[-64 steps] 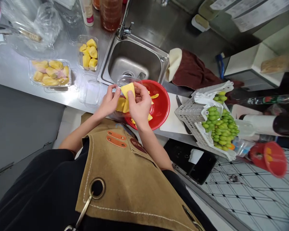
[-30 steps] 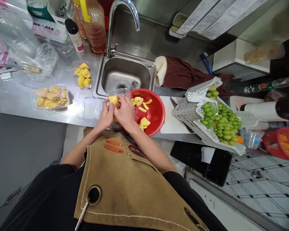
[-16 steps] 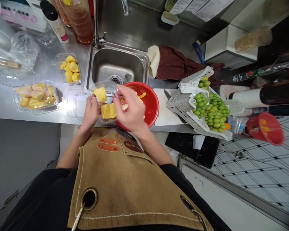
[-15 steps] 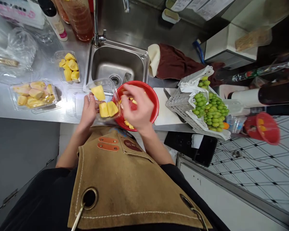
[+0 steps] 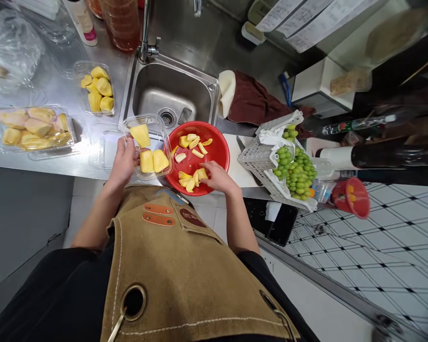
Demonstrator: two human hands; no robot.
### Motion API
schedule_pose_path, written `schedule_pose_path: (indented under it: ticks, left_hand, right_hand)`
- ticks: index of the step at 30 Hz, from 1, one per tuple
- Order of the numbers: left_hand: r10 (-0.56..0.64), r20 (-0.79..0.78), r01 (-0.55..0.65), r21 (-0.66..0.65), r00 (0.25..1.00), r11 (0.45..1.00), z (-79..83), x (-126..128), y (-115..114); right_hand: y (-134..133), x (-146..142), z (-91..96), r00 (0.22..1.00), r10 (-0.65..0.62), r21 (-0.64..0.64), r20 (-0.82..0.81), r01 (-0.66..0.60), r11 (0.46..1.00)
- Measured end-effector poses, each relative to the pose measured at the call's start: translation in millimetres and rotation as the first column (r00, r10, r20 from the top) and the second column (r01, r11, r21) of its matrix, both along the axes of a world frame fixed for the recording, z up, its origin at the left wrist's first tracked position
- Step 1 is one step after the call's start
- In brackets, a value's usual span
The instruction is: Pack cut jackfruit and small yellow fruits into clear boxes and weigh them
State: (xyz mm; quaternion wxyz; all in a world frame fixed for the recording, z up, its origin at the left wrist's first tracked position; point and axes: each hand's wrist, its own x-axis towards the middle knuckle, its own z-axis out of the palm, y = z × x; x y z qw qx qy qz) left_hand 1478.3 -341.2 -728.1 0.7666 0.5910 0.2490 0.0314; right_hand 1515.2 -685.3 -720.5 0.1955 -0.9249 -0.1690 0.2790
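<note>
My left hand grips the left side of a clear plastic box that holds three yellow fruit pieces. The box hangs tilted just above the counter's front edge, beside a red colander. My right hand reaches into the colander's near side. Its fingertips pinch a yellow fruit piece in a small pile. More yellow slices lie loose in the colander.
A steel sink with a tap lies behind the colander. Left on the counter are two filled fruit boxes and an empty clear box. To the right lie a white cutting board, a basket of green grapes and a brown cloth.
My right hand left the clear box, where it had set a fruit piece, and dropped into the red colander onto the pile. The left hand kept hold of the box.
</note>
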Motion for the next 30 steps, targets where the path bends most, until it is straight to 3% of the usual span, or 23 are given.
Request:
schedule_pose_path:
  ticks: [8, 12, 14, 17, 19, 21, 26, 28, 30]
  left_hand:
    - [-0.041, 0.023, 0.041, 0.003, 0.999, 0.999, 0.3, -0.7, -3.9]
    - [-0.066, 0.029, 0.066, -0.002, 0.997, 0.998, 0.2, -1.0, -6.7]
    - [-0.075, 0.027, 0.076, -0.005, 0.997, 0.997, 1.0, -1.4, -8.7]
    - [-0.092, 0.026, 0.092, -0.010, 0.995, 0.996, 2.5, -1.7, -12.7]
    - [-0.110, 0.027, 0.110, -0.002, 0.994, 0.994, 3.3, -1.6, -16.1]
    - [-0.129, 0.022, 0.129, 0.010, 0.991, 0.992, 3.8, -1.5, -20.0]
    - [-0.170, 0.028, 0.170, 0.001, 0.985, 0.985, 4.1, -1.9, -28.4]
    - [-0.188, 0.046, 0.189, -0.006, 0.981, 0.982, 4.5, -2.3, -29.9]
    - [-0.199, 0.066, 0.199, -0.006, 0.978, 0.980, 5.1, -2.6, -30.5]
  right_hand:
    - [-13.7, -4.7, -12.5, 0.993, -0.111, 0.069, 0.026, 0.109, 0.992]
    - [-26.1, -5.0, -7.0, 0.974, -0.226, 0.274, 0.003, 0.217, 0.937]
    - [-27.6, -3.3, -2.9, 0.941, -0.336, 0.435, -0.045, 0.322, 0.841]
    - [-16.7, 0.3, 4.7, 0.871, -0.461, 0.670, -0.169, 0.444, 0.594]
    - [-1.7, 2.2, 11.3, 0.853, -0.471, 0.770, -0.225, 0.452, 0.451]
    - [15.5, 3.1, 19.1, 0.855, -0.440, 0.822, -0.274, 0.446, 0.354]
    - [46.8, 3.1, 38.5, 0.873, -0.289, 0.864, -0.392, 0.458, 0.211]
    - [52.2, 3.4, 42.1, 0.890, -0.265, 0.880, -0.370, 0.427, 0.206]
    - [55.0, 3.8, 42.5, 0.910, -0.278, 0.897, -0.308, 0.375, 0.233]
